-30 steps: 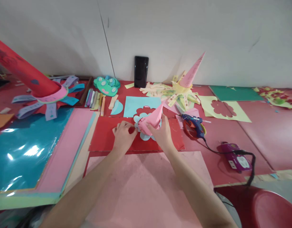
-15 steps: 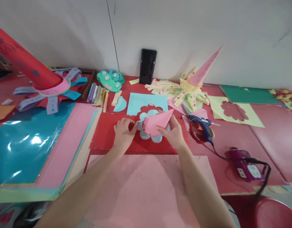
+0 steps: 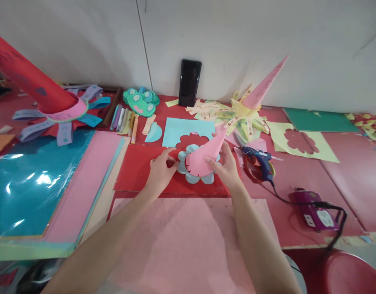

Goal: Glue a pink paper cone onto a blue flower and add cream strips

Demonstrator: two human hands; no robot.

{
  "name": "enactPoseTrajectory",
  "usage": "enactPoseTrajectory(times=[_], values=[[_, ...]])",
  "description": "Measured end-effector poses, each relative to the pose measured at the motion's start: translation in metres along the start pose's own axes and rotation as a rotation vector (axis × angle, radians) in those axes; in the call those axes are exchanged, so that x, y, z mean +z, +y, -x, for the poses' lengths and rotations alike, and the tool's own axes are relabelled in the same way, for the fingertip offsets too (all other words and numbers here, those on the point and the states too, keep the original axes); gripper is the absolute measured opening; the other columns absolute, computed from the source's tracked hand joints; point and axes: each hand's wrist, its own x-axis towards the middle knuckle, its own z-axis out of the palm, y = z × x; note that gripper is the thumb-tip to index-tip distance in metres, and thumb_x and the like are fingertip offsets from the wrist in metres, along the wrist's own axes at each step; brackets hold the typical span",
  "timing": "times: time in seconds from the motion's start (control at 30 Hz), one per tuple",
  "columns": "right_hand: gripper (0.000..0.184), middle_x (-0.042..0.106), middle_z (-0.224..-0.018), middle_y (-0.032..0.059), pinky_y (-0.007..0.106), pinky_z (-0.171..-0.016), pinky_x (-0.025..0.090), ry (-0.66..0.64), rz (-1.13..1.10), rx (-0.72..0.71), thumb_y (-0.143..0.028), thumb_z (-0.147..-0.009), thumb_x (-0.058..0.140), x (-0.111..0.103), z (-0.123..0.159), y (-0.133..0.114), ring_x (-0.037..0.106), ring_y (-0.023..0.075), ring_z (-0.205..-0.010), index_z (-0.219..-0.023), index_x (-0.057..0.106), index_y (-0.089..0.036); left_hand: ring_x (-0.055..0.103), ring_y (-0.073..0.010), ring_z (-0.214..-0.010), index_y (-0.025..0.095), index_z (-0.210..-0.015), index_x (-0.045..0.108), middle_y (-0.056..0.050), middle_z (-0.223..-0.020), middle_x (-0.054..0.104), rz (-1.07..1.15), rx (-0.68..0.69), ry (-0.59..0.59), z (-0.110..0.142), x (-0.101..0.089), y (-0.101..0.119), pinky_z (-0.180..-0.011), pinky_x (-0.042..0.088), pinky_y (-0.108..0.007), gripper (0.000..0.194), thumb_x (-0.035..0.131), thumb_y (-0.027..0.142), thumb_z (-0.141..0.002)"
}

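Note:
A pink paper cone (image 3: 203,157) with a snipped bottom edge leans over a light-blue paper flower ring (image 3: 192,179). My right hand (image 3: 226,165) is closed around the cone's right side, thumb on its front. At the flower's left edge, my left hand (image 3: 163,169) pinches a petal between thumb and forefinger. Under both lies a red board (image 3: 139,171). Just behind it is a light-blue sheet (image 3: 188,125) with a flower-shaped hole.
A glue gun (image 3: 258,161) rests right of the board, its cord reaching a purple power box (image 3: 316,212). A phone (image 3: 190,83) leans on the wall. Finished-looking cone pieces, one red (image 3: 47,87) and one pink (image 3: 264,87), stand at either side. Coloured sheets (image 3: 74,188) lie left.
The pink cone has tipped more upright, its point rising, and its snipped edge now sits lower over the flower. My right hand has moved slightly right with it; my left stays at the petal.

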Motion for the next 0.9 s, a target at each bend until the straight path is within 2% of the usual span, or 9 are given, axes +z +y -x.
enactPoseTrajectory(times=[0.07, 0.13, 0.23, 0.3, 0.37, 0.43, 0.53, 0.67, 0.9], values=[[0.066, 0.042, -0.141, 0.0092, 0.042, -0.092, 0.047, -0.023, -0.07, 0.007, -0.046, -0.08, 0.059, 0.0, 0.0, -0.001, 0.05, 0.0244, -0.118, -0.138, 0.033, -0.031, 0.063, -0.0163, -0.082, 0.028, -0.11, 0.055, 0.004, -0.077, 0.066, -0.012, 0.024, 0.016, 0.001, 0.0, 0.0, -0.09, 0.042, -0.038, 0.036, 0.054, 0.012, -0.078], [0.057, 0.044, -0.14, 0.0084, 0.043, -0.093, 0.046, -0.02, -0.146, -0.005, -0.051, -0.084, 0.05, 0.0, 0.0, -0.003, 0.048, 0.0248, -0.121, -0.135, 0.039, -0.03, 0.062, -0.0164, -0.083, 0.028, -0.11, 0.056, 0.003, -0.079, 0.066, -0.046, 0.035, 0.04, 0.0, 0.0, -0.001, -0.09, 0.041, -0.038, 0.035, 0.053, 0.012, -0.079], [0.045, 0.054, -0.13, 0.0075, 0.041, -0.093, 0.046, 0.126, -0.253, 0.043, -0.05, -0.093, 0.027, -0.001, -0.003, -0.003, 0.052, 0.0217, -0.119, -0.124, 0.051, -0.027, 0.062, -0.0177, -0.085, 0.027, -0.107, 0.057, 0.002, -0.081, 0.067, -0.147, 0.047, 0.078, -0.002, -0.001, -0.004, -0.091, 0.038, -0.04, 0.031, 0.055, 0.012, -0.08], [0.041, 0.064, -0.114, 0.0075, 0.038, -0.087, 0.049, 0.238, -0.264, 0.167, -0.047, -0.093, 0.03, -0.002, -0.005, 0.0, 0.059, 0.0201, -0.106, -0.109, 0.059, -0.023, 0.062, -0.0189, -0.088, 0.026, -0.106, 0.057, 0.001, -0.085, 0.067, -0.22, 0.083, 0.125, -0.004, -0.001, -0.008, -0.091, 0.037, -0.04, 0.029, 0.055, 0.012, -0.081], [0.032, 0.068, -0.095, 0.0063, 0.035, -0.077, 0.05, 0.289, -0.188, 0.293, -0.045, -0.087, 0.044, -0.004, -0.007, 0.005, 0.063, 0.0191, -0.088, -0.094, 0.063, -0.02, 0.06, -0.0207, -0.097, 0.025, -0.107, 0.057, -0.001, -0.096, 0.067, -0.282, 0.135, 0.195, -0.005, -0.001, -0.011, -0.09, 0.037, -0.039, 0.028, 0.054, 0.013, -0.082], [0.026, 0.068, -0.082, 0.0045, 0.033, -0.07, 0.048, 0.286, -0.052, 0.341, -0.042, -0.081, 0.053, -0.004, -0.008, 0.011, 0.06, 0.0175, -0.074, -0.083, 0.066, -0.019, 0.056, -0.0221, -0.106, 0.026, -0.106, 0.058, -0.003, -0.109, 0.063, -0.334, 0.199, 0.248, -0.005, 0.0, -0.013, -0.09, 0.037, -0.039, 0.026, 0.054, 0.015, -0.083], [0.02, 0.064, -0.074, 0.0034, 0.031, -0.066, 0.045, 0.244, 0.102, 0.298, -0.037, -0.076, 0.058, -0.003, -0.007, 0.017, 0.055, 0.0157, -0.066, -0.077, 0.068, -0.02, 0.053, -0.0215, -0.112, 0.027, -0.098, 0.062, -0.003, -0.118, 0.059, -0.379, 0.296, 0.254, -0.006, 0.004, -0.013, -0.095, 0.035, -0.038, 0.02, 0.056, 0.016, -0.083], [0.017, 0.061, -0.07, 0.0029, 0.03, -0.064, 0.043, 0.201, 0.189, 0.252, -0.033, -0.075, 0.056, 0.003, -0.004, 0.02, 0.054, 0.0163, -0.066, -0.075, 0.068, -0.021, 0.052, -0.0215, -0.112, 0.029, -0.088, 0.065, -0.001, -0.118, 0.059, -0.428, 0.329, 0.232, -0.007, 0.012, -0.011, -0.097, 0.033, -0.039, 0.016, 0.058, 0.016, -0.082], [0.014, 0.062, -0.069, 0.0033, 0.031, -0.064, 0.044, 0.158, 0.222, 0.277, -0.029, -0.073, 0.055, 0.007, -0.003, 0.024, 0.055, 0.0179, -0.067, -0.072, 0.066, -0.021, 0.054, -0.0216, -0.107, 0.027, -0.084, 0.063, -0.002, -0.111, 0.061, -0.455, 0.362, 0.218, -0.008, 0.024, -0.011, -0.095, 0.033, -0.039, 0.01, 0.059, 0.018, -0.081]])
